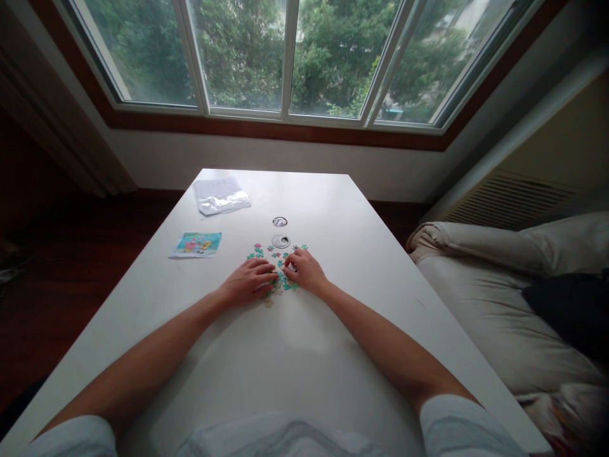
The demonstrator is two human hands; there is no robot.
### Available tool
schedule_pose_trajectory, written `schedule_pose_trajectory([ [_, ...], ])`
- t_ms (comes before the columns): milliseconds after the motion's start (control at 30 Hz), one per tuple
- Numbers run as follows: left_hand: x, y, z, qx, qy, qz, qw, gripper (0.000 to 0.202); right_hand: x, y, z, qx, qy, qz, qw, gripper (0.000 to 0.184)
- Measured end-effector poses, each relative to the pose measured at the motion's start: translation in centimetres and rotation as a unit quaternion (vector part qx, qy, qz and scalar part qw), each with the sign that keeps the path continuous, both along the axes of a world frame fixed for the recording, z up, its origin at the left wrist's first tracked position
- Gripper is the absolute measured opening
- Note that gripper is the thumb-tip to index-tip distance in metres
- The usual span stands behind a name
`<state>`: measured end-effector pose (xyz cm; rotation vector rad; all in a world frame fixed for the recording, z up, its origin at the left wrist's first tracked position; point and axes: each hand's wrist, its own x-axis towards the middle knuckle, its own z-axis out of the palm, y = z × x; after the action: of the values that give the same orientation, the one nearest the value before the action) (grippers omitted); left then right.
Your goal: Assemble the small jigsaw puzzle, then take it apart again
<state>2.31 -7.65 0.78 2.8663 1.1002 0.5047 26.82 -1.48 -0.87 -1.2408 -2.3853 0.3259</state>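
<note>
Small jigsaw puzzle pieces, mostly green with some pink and pale ones, lie scattered in the middle of the white table. My left hand rests palm down at the left side of the pile, its fingers stretched out over several pieces. On the right side, my right hand has its fingers curled together, with a small puzzle piece seemingly pinched at the tips; the fingers partly hide it. Left of the pile is a colourful picture sheet with pink and yellow cartoon figures on blue.
A clear plastic bag lies at the table's back left. Behind the pieces are two round marks or openings, the nearer one grey-rimmed. A beige sofa with a dark cloth stands along the right. Windows face me beyond the table.
</note>
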Motion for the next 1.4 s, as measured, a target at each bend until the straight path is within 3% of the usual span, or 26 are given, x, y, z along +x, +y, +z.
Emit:
schedule_pose_trajectory([
  [333, 0.0, 0.2, 0.0, -0.024, -0.043, 0.015, 0.999, 0.043, 1.0, 1.3, 0.6, -0.105, 0.094, 0.003, 0.99, 0.008],
  [533, -0.2, 0.7, -0.9, -0.043, -0.048, 0.071, 0.995, 0.051, 3.2, 1.8, 1.3, 0.041, -0.013, -0.046, 0.998, 0.004],
  [700, -0.1, 0.8, -1.4, -0.043, -0.034, 0.102, 0.993, 0.055, 2.7, 1.4, 1.3, 0.044, -0.064, -0.033, 0.996, 0.005],
  [933, -0.1, 0.8, -1.1, -0.028, -0.043, 0.119, 0.992, 0.052, 1.1, 1.6, 0.8, 0.082, -0.024, 0.042, 0.995, 0.02],
  [1033, 0.1, 0.8, -0.9, -0.023, -0.046, 0.111, 0.993, 0.049, 0.4, 1.7, 0.4, 0.086, -0.031, 0.061, 0.994, 0.029],
  [1233, 0.5, 0.6, 0.0, -0.034, -0.061, 0.04, 0.997, 0.031, 0.0, 1.9, 0.4, 0.078, -0.044, 0.061, 0.994, 0.019],
  [1400, 0.3, 0.4, 0.4, -0.044, -0.073, 0.025, 0.996, 0.028, 0.3, 1.7, 0.7, 0.092, -0.02, 0.049, 0.994, 0.021],
])
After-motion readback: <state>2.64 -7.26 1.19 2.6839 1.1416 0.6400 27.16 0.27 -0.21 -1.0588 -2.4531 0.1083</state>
